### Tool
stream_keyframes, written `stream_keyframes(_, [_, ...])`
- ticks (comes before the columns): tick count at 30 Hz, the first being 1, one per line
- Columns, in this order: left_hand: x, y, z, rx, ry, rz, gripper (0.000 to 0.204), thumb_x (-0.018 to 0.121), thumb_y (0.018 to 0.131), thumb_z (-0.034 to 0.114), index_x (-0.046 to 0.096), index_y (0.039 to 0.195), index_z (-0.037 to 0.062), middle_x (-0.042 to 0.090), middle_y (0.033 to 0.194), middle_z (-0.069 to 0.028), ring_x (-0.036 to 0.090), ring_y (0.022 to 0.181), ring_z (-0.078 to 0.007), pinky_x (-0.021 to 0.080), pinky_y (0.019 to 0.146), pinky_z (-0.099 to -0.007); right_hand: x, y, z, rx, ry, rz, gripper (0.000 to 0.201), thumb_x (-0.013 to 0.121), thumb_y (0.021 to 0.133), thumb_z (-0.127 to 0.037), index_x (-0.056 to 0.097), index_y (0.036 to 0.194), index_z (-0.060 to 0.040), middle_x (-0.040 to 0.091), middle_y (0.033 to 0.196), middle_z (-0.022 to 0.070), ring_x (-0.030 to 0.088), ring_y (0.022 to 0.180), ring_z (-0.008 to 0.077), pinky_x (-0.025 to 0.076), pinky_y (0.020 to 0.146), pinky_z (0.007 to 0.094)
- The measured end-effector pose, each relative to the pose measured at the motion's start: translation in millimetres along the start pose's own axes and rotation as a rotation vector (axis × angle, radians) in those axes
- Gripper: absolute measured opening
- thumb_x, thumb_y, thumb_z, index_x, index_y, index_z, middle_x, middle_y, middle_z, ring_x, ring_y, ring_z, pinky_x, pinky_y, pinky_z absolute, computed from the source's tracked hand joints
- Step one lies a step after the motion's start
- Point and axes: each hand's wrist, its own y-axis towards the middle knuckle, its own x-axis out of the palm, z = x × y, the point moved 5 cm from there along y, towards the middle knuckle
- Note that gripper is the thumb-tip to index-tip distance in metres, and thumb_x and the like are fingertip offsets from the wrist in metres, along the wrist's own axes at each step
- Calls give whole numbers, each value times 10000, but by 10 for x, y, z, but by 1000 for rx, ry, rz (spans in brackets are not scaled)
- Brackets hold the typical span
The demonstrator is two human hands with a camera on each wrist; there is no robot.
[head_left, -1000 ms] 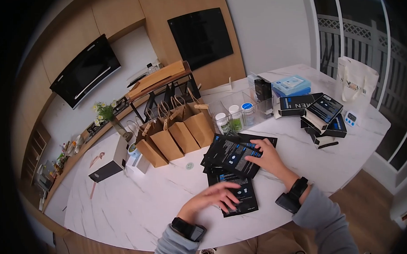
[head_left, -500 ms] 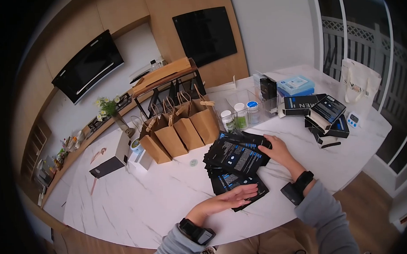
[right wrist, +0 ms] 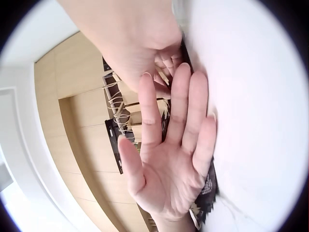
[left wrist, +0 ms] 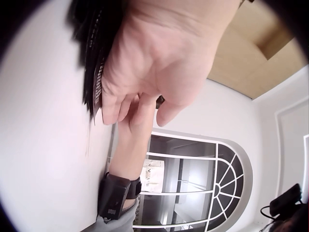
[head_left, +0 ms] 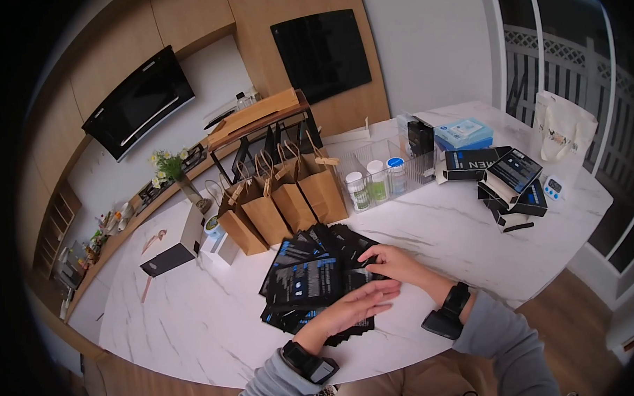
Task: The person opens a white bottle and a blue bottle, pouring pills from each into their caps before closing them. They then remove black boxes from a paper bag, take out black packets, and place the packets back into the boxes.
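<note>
A loose pile of flat black sachets [head_left: 306, 282] with blue and white print lies fanned out on the marble-patterned table. My left hand [head_left: 356, 307] lies along the pile's near right edge, its fingers straight, as the right wrist view also shows with the left palm [right wrist: 169, 179] turned toward that camera. Just beyond it, my right hand [head_left: 397, 265] touches the sachets at the right side with relaxed, slightly bent fingers. In the left wrist view, sachet edges [left wrist: 96, 77] stand beside the left fingers.
Brown paper bags [head_left: 289, 206] with wooden clips stand behind the pile. A clear organizer [head_left: 414, 174] holds several bottles. Opened black boxes [head_left: 512, 174], a blue packet [head_left: 463, 131], a small timer [head_left: 552, 187] and a white bag [head_left: 564, 130] are at right; a white-and-black box [head_left: 170, 241] is at left.
The sachets have shifted left and spread into a wider pile. My right hand first moved right to their edge, then came left and nearer; the left hand flattened its fingers against the near side.
</note>
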Motion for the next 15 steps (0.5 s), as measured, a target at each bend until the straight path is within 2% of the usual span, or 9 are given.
stream_keyframes(2, [-112, -16, 39, 19, -31, 66, 459, 426, 922, 259, 336, 1282, -11, 368, 1323, -145, 310, 1268, -208, 250, 1046, -352, 43, 47, 62, -113, 151, 46, 270, 542, 781, 20, 575, 1045, -24, 569, 751, 19, 484, 609, 41, 376, 511, 180])
stream_keyframes(4, [-219, -41, 79, 35, -19, 141, 450, 432, 919, 258, 354, 1271, -10, 403, 1297, -140, 355, 1241, -211, 278, 1032, -348, -15, 25, 36, -122, 133, 116, 280, 492, 787, 39, 578, 1048, -15, 595, 829, 55, 536, 676, 61, 412, 539, 181])
stream_keyframes(6, [-276, -78, 154, 83, 4, 199, 413, 435, 918, 240, 385, 1247, -4, 453, 1247, -127, 419, 1192, -228, 326, 1004, -347, -104, -10, 55, 34, 261, 120, 297, 468, 790, 40, 569, 1065, -10, 606, 898, 83, 566, 741, 85, 445, 576, 196])
stream_keyframes(8, [-380, -125, 204, 121, 19, 293, 380, 438, 916, 223, 413, 1220, -4, 478, 1215, -121, 458, 1154, -237, 363, 977, -348, -159, -15, 66, 8, 282, 152, 286, 476, 795, 32, 566, 1064, -3, 607, 916, 78, 563, 747, 82, 444, 568, 201])
stream_keyframes(10, [-475, -190, 286, 215, 93, 516, 272, 442, 907, 153, 490, 1128, 1, 532, 1095, -88, 526, 1053, -199, 431, 902, -321, -281, -42, 11, -95, 229, 325, 247, 519, 770, 10, 582, 1009, -3, 619, 887, 71, 566, 714, 100, 448, 614, 217])
stream_keyframes(11, [-576, -245, 317, 313, 158, 649, 239, 441, 901, 133, 507, 1097, 13, 536, 1061, -72, 537, 1013, -176, 441, 871, -302, -322, 11, 109, -179, 238, 414, 236, 531, 754, 5, 587, 982, -19, 601, 884, 78, 557, 776, 150, 445, 705, 260])
stream_keyframes(12, [-663, -319, 359, 413, 223, 782, 210, 440, 894, 112, 523, 1066, 25, 539, 1027, -55, 548, 972, -152, 451, 839, -283, -350, -1, 99, -180, 240, 415, 236, 531, 754, 5, 587, 982, -19, 601, 884, 78, 557, 776, 150, 445, 705, 260])
stream_keyframes(14, [-770, -464, 432, 526, 325, 985, 179, 450, 878, 96, 536, 1028, 52, 538, 1004, -26, 548, 901, -114, 437, 767, -243, -574, -163, -60, -313, -239, 837, 239, 546, 732, -2, 593, 964, -40, 570, 890, 98, 532, 873, 219, 408, 812, 314])
stream_keyframes(15, [-796, -495, 456, 539, 333, 1003, 187, 449, 876, 91, 535, 1037, 53, 534, 1011, -29, 536, 930, -124, 425, 793, -251, -638, -182, -17, -244, -175, 840, 291, 554, 723, -31, 579, 1011, -62, 519, 970, 125, 478, 987, 269, 361, 881, 341])
